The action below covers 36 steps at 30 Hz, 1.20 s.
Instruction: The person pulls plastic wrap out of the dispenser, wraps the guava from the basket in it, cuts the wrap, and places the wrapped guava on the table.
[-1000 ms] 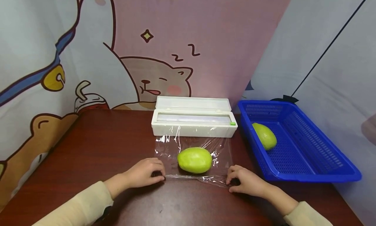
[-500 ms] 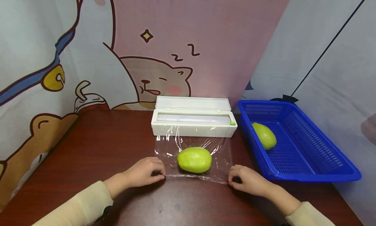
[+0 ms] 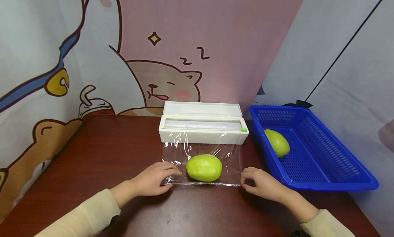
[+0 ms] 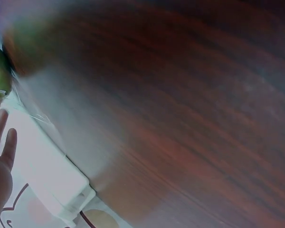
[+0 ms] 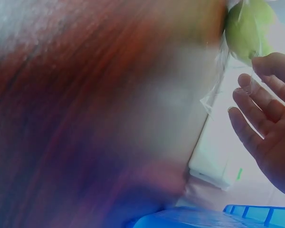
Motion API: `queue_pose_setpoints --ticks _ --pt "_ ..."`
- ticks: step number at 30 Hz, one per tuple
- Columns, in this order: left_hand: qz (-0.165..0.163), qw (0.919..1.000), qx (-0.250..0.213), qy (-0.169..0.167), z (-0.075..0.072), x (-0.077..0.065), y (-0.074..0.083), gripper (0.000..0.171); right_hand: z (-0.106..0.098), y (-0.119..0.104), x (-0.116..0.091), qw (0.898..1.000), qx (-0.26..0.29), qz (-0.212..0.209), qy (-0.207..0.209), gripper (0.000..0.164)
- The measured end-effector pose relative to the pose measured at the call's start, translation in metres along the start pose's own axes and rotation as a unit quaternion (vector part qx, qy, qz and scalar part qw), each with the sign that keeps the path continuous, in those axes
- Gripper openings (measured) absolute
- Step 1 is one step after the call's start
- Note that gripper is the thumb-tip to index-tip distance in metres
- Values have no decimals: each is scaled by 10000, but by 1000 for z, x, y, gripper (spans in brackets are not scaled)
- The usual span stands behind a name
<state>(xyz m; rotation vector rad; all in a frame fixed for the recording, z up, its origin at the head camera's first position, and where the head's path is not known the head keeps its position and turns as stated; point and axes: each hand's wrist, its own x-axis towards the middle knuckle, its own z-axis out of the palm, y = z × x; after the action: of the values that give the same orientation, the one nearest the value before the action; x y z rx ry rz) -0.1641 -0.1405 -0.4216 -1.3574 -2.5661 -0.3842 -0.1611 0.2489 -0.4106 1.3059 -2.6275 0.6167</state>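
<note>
A green oval fruit, like a papaya or small melon, lies on a sheet of clear plastic wrap. The sheet runs out of a white wrap dispenser whose lid stands up. At the sheet's front left corner is my left hand, fingers spread over the film and thumb apart at its front edge; the left wrist view shows straight fingers. My right hand pinches the front right corner between thumb and curled fingers. In the right wrist view, film hangs beside those fingertips.
To the right, a blue plastic basket holds a second green fruit. The brown wooden table carries everything. Behind it hangs a cloth backdrop printed with cartoon animals.
My left fingers have opened and reached inward over the film toward the fruit. My right hand has moved slightly away from me and outward, and the front edge of the wrap looks straighter. The fruit stays put.
</note>
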Motion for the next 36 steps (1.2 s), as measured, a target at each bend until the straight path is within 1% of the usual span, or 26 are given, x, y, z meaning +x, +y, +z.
queue_pose_setpoints --ticks 4,6,9,11,13,14,17,19,21,24,27,29,31,33,36 --pt "433 9986 218 196 3 1 -2 8 -1 0 1 10000 49 -40 21 24" --pt "546 9977 282 280 3 1 -2 3 -1 0 2 9999 60 -85 57 25" --pt "535 9976 305 313 2 1 -2 4 -1 1 4 9998 21 -122 139 26" --pt "418 9985 282 229 0 2 0 7 -1 2 5 9998 -10 -88 191 26" --pt "195 9997 151 45 -1 5 3 18 -1 3 6 9997 -47 -39 217 26" --pt "65 9999 69 -67 -1 7 5 28 -1 3 6 9997 -53 -11 218 25" --pt "-264 9990 -14 -361 1 16 13 65 -1 2 7 9997 -58 63 217 24" --pt "-330 9981 73 -510 5 23 18 89 0 1 8 9998 -15 123 183 24" --pt "-319 9970 308 -637 8 29 22 103 1 0 8 9997 47 161 155 24" --pt "-323 9946 580 -802 14 36 25 111 2 -1 7 9996 154 187 121 24" --pt "-360 9922 732 -940 16 40 25 111 1 0 7 9995 194 172 178 24" --pt "-333 9925 714 -931 17 43 22 106 0 1 6 9993 217 193 239 24" --pt "-296 9945 587 -813 17 46 20 99 -3 3 6 9991 225 214 283 23" --pt "-241 9969 410 -625 17 48 17 91 -5 4 6 9990 241 245 301 22" --pt "-201 9990 153 -376 18 49 13 80 -5 5 7 9987 292 304 269 21"
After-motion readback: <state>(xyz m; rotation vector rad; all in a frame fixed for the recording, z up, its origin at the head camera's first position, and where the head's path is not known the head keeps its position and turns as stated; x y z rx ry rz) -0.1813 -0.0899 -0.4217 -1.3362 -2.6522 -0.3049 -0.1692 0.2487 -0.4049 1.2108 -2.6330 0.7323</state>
